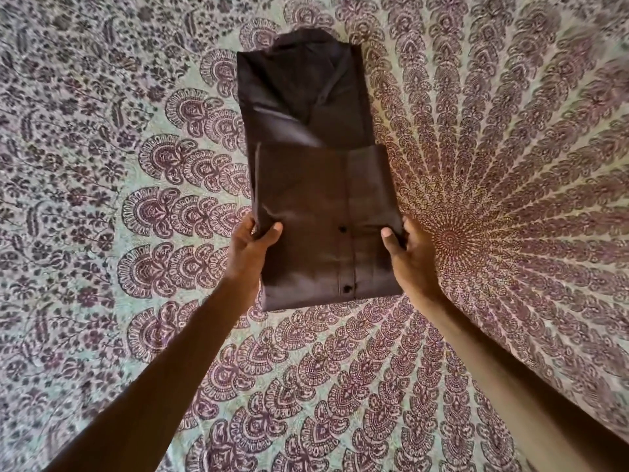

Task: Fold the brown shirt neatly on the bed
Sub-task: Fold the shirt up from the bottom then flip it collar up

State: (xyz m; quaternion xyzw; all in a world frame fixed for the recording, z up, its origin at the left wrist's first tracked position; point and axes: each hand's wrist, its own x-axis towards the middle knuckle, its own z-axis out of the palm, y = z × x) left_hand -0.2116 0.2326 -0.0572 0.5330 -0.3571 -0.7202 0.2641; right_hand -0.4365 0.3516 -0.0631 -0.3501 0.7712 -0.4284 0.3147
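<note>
The brown shirt (316, 185) lies on the bed as a long narrow rectangle, collar at the far end. Its lower part is doubled up over the middle, with the button placket and two dark buttons facing up. My left hand (253, 248) grips the left edge of this doubled part, thumb on top and fingers underneath. My right hand (408, 253) grips the right edge the same way, thumb on the cloth. The near fold edge sits just above the sheet between my forearms.
A patterned bedsheet (493, 199) with purple mandala and floral print covers the whole bed around the shirt. Nothing else lies on it in view.
</note>
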